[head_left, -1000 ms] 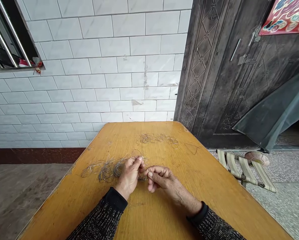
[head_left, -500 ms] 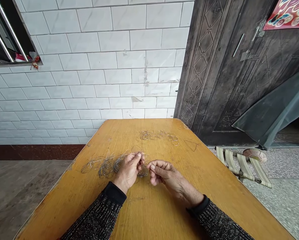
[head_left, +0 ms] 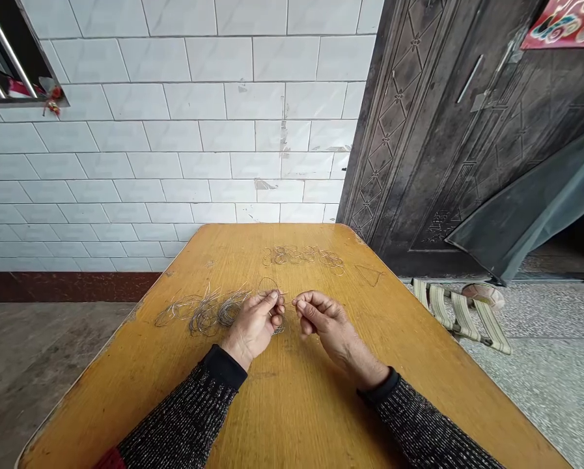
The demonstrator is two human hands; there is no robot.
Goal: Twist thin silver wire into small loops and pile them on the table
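Our left hand (head_left: 253,324) pinches a thin wire loop (head_left: 267,279) between thumb and forefinger, a grip that we judge suits something so fine. Our right hand (head_left: 327,326) is just to its right, thumb and forefinger pressed together; we cannot tell whether a strand lies between them. Both are above the bench (head_left: 292,404), likely so that we can watch the fingertips. Wire coils (head_left: 204,317) lie left of and partly behind the left hand, probably for easy reach. The far wire loops (head_left: 288,255) lie well apart, perhaps to avoid tangling; a bent wire (head_left: 373,284) is to their right.
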